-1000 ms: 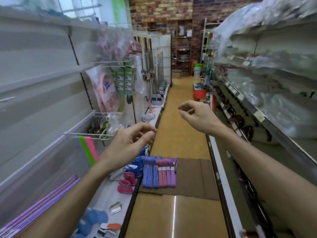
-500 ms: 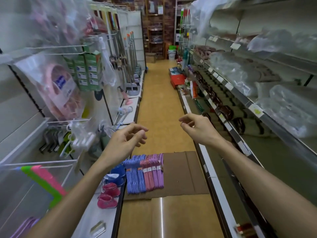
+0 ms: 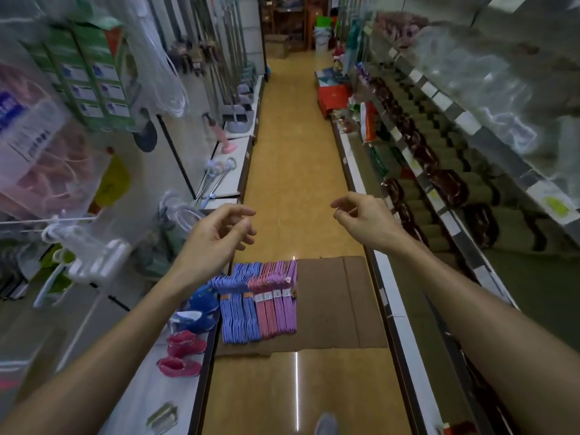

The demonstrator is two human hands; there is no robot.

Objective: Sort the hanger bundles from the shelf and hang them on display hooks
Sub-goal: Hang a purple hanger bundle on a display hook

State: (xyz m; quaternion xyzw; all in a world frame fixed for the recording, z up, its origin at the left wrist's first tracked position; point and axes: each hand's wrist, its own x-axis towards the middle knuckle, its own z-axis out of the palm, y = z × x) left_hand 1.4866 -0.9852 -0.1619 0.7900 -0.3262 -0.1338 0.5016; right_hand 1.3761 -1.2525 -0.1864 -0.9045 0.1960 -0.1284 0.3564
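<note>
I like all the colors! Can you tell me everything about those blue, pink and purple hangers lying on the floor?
The hanger bundles lie flat in a tidy row on a brown cardboard sheet on the aisle floor. From left to right they run blue, pink, then purple. Each bundle is a tight stack of thin hangers, plastic by the look, with a small band or label near the top: orange on the blue, white on the others. The bundles lie side by side. No hand touches them; both hover above, empty.

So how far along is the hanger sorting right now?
Done: the hanger bundles lie grouped by colour, blue then pink then purple, on the cardboard on the floor. In hand: nothing; the left hand and right hand are empty above them. Left: hanging every bundle on hooks.
</note>
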